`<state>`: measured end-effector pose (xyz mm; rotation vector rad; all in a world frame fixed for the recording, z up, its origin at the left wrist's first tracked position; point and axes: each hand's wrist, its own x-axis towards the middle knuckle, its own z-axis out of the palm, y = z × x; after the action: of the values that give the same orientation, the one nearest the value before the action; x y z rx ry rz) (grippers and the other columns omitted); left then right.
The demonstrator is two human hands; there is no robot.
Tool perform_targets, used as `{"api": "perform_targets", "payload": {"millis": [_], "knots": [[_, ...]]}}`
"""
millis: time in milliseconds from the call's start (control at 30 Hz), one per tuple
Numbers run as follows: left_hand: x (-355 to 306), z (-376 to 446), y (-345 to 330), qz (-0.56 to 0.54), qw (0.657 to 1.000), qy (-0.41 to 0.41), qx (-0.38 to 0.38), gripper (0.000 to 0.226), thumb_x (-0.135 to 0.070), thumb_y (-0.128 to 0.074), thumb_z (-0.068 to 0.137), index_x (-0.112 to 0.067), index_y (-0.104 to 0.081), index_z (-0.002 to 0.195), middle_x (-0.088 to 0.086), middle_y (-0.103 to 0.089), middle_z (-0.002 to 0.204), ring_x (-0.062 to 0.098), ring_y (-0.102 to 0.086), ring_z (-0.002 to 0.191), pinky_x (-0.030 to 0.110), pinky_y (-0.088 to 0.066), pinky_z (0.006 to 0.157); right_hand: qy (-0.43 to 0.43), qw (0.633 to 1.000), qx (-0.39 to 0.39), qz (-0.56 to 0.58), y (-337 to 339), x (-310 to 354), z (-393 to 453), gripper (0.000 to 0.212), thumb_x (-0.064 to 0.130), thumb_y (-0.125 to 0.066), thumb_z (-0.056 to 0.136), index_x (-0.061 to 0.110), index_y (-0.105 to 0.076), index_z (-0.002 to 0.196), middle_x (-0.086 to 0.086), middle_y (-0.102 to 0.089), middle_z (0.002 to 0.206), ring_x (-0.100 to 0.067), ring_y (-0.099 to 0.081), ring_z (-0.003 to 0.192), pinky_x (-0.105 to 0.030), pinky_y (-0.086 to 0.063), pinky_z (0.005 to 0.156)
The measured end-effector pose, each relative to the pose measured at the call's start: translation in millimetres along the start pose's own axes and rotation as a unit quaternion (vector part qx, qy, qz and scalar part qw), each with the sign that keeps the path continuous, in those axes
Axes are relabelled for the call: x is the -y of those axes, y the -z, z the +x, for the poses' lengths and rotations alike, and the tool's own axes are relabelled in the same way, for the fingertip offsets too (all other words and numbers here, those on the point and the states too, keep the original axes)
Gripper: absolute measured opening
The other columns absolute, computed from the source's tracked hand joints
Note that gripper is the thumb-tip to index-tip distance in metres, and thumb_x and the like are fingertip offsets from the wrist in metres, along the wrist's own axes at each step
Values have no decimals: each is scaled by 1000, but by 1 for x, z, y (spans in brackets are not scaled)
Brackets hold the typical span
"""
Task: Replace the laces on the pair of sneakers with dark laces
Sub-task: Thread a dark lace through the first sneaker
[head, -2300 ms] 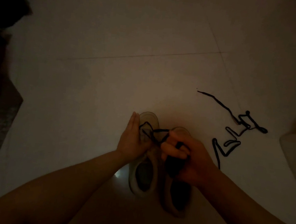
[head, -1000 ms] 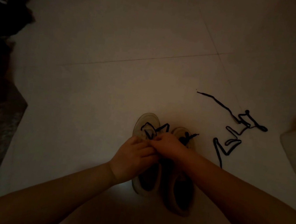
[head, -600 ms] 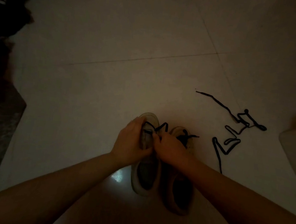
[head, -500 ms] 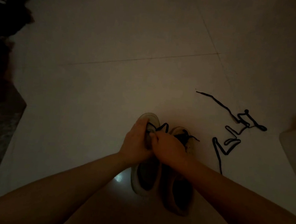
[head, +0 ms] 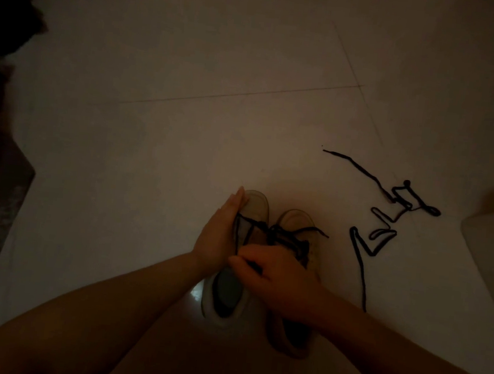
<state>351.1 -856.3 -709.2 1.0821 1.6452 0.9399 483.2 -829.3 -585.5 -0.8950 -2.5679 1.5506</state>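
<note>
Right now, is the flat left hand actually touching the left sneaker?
Touching. In the head view the left hand lies straight-fingered along the outer side of the left sneaker, fingertips overlapping its toe with no floor showing between them.

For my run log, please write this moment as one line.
left hand: flat against left sneaker | right hand: pinches dark lace | spare lace: on floor

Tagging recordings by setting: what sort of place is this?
Probably a dim room at home: a pale tiled floor, sneakers being laced on it, a spare lace beside them, clutter at the edge.
</note>
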Motion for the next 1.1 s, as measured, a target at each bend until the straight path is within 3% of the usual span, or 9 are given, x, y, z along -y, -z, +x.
{"api": "perform_targets", "payload": {"millis": [200, 300, 500, 633, 767, 833, 900, 1000, 1100], "knots": [[1, 5, 2, 27, 1000, 9, -10, 76, -60, -31, 77, -36, -2, 143, -1, -19, 156, 16, -15, 145, 47, -17, 117, 34, 999, 4, 42, 2, 10, -11, 39, 25, -46, 94, 15, -38, 57, 6, -32, 52, -9, -36, 48, -12, -30, 52], [-2, 7, 3, -6, 998, 48, -27, 80, -64, -27, 76, -34, -11, 149, -7, -20, 156, 13, -15, 145, 46, -18, 117, 42, 998, 7, 54, 6, 15, -12, 38, 26, -45, 92, 30, -35, 56, 9, -38, 52, -8, -39, 49, -10, -30, 54], [5, 11, 7, 16, 999, 30, -27, 79, -64, -27, 76, -34, -8, 147, -4, -21, 156, 14, -16, 145, 47, -17, 117, 38, 998, 9, 55, 12, 19, -12, 37, 27, -44, 92, 26, -35, 57, 7, -33, 53, -11, -37, 51, -12, -32, 53], [10, 18, 9, 93, 995, -5, -37, 87, -55, -33, 75, -21, -3, 149, 0, -21, 155, 18, -15, 145, 44, -13, 118, 43, 998, -17, 38, 16, 24, -7, 35, 27, -45, 92, 23, -38, 58, 7, -33, 52, -8, -39, 52, -12, -32, 54], [0, 28, 21, -18, 996, 70, -58, 103, -77, -39, 64, -28, -13, 151, -5, -16, 157, 16, -12, 145, 43, -14, 119, 30, 999, -22, -15, 32, 30, 6, 33, 23, -50, 96, 16, -46, 64, 7, -38, 54, -7, -42, 55, -17, -33, 56], [-5, 28, 25, 79, 994, 36, -67, 107, -72, -43, 61, -20, -14, 150, 3, -18, 157, 20, -10, 145, 37, -12, 118, 15, 999, -27, -38, 42, 31, 10, 33, 27, -49, 96, 18, -48, 64, 6, -42, 56, -7, -44, 55, -18, -34, 56], [-8, 24, 31, 183, 979, -28, -83, 99, -75, -43, 66, -17, -32, 146, 7, -31, 152, 27, -20, 143, 36, -17, 114, -4, 998, -34, -53, 56, 31, 10, 31, 33, -50, 94, 22, -52, 66, 6, -47, 58, -6, -47, 55, -23, -38, 57], [-13, 18, 40, 242, 953, -161, -82, 61, -61, -48, 80, -16, -66, 117, 12, -54, 134, 32, -44, 129, 38, -33, 108, -38, 993, -42, -105, 80, 23, 11, 28, 36, -51, 92, 30, -52, 65, 8, -49, 59, -4, -47, 55, -19, -34, 54], [-33, 9, 54, 230, 949, -208, -49, 43, -44, -50, 86, -11, -73, 101, 6, -69, 108, 21, -64, 98, 35, -51, 82, -83, 979, -104, -156, 105, -2, 17, 27, 35, -54, 92, 15, -62, 75, 6, -54, 65, -2, -47, 58, -15, -34, 53]]}}
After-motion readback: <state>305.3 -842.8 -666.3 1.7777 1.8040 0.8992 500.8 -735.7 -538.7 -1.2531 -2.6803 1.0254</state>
